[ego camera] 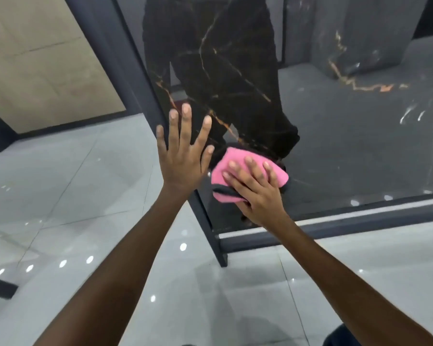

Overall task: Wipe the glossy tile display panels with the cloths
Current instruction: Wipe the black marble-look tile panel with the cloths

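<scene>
At far left, a beige matte tile panel (43, 58) leans in a dark frame above the glossy pale grey tiled floor (60, 196). The left hand (183, 156) is raised with fingers spread and straight, holding nothing, at the dark metal frame edge (135, 71) of the glossy black marble-look tile display panel (335, 146). Just to its right, the right hand (255, 193) lies with fingers extended over a folded pink cloth with a dark edge (223, 171), pressing it against the panel's lower left area.
</scene>
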A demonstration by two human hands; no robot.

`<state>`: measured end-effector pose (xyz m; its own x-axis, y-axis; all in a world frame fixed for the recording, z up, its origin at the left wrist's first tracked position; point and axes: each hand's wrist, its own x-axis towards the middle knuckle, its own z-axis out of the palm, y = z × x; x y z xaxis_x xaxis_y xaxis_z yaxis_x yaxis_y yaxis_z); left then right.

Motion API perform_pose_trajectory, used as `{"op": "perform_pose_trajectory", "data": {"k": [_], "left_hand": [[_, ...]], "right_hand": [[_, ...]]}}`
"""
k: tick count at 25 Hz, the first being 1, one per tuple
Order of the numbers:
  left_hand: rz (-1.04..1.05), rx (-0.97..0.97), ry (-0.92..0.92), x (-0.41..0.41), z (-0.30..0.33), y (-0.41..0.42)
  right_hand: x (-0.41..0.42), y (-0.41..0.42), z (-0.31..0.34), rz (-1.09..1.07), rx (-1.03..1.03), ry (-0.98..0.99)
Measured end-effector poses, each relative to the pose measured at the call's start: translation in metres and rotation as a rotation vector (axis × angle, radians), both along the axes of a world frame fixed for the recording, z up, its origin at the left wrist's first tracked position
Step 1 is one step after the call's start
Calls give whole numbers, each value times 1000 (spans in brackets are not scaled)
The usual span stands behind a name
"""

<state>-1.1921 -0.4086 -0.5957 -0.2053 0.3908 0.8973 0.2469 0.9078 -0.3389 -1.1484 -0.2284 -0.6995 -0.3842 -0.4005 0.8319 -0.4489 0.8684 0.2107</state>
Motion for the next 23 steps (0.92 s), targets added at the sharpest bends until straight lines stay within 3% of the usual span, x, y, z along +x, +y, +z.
{"op": "perform_pose_trajectory", "data": {"k": [1, 4, 5, 7, 9, 10, 14, 16, 18, 20, 22, 23], "left_hand": [[-13, 22, -22, 1, 0, 0], [21, 6, -19, 2, 4, 1], [18, 10, -37, 2, 5, 1], [5, 22, -54, 3, 2, 2], [10, 32, -51, 3, 1, 1], [9, 44, -64, 2, 1, 1], [13, 40, -60, 5, 1, 2], [16, 41, -77, 5, 3, 1], [2, 113, -113, 12, 3, 6], [-62, 237, -170, 23, -3, 25], [-129, 312, -223, 33, -14, 46], [-144, 336, -242, 34, -20, 54]], "right_hand": [[0, -7, -16, -19, 66, 11], [11, 5, -97, 79, 596, -162], [13, 8, -108, 84, 672, -164], [7, -10, -89, 59, 589, -83], [-3, -34, -60, -8, 229, 72], [-4, -39, -51, -13, 142, 36], [13, -16, -80, 23, 613, -23], [2, 12, -56, -25, 441, 82], [-7, 56, -12, -78, 114, 161], [-6, 103, 24, -130, -402, 167], [4, 97, 30, -191, -1066, 107], [12, 77, 18, -250, -1203, 38]]}}
